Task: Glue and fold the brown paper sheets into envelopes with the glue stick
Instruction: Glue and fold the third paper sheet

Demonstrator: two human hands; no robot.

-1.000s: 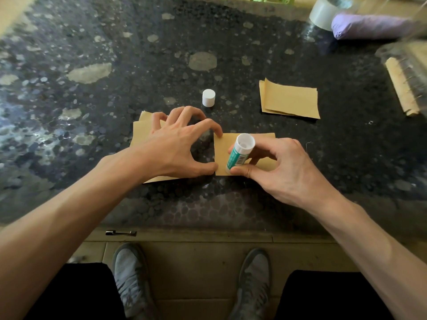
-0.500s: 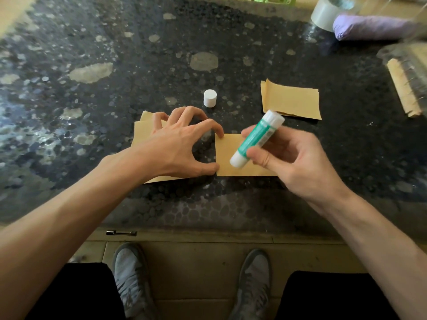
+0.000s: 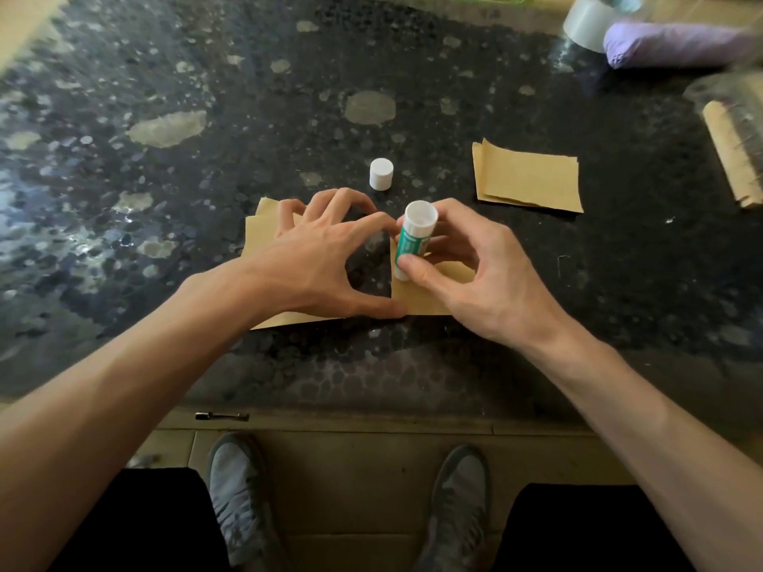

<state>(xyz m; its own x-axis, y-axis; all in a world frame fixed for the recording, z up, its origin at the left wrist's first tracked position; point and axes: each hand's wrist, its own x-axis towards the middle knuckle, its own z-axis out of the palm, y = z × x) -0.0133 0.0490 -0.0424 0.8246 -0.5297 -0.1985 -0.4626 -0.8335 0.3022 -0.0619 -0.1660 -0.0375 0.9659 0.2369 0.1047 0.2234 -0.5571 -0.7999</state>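
Note:
A small folded brown paper [image 3: 429, 297] lies near the front of the dark speckled table [image 3: 206, 97]. My right hand [image 3: 466, 278] grips a green-and-white glue stick [image 3: 413, 241] nearly upright over the paper's left part. My left hand [image 3: 326, 262] is arched, its thumb and forefinger tips pressing the paper's left edge. Under my left hand lies a stack of brown sheets [image 3: 258, 237]. The white glue cap [image 3: 380, 173] stands just behind my hands.
A second pile of folded brown paper [image 3: 528, 177] lies at the right rear. Farther right are a tape roll [image 3: 586, 20], a purple bundle [image 3: 677, 45], a clear container [image 3: 731, 105] and a rolled brown strip [image 3: 731, 158]. My shoes and floor show below the table's edge.
My right hand lifted and tilted the glue stick, then brought it back down upright over the paper's left part. My left hand kept pressing the paper.

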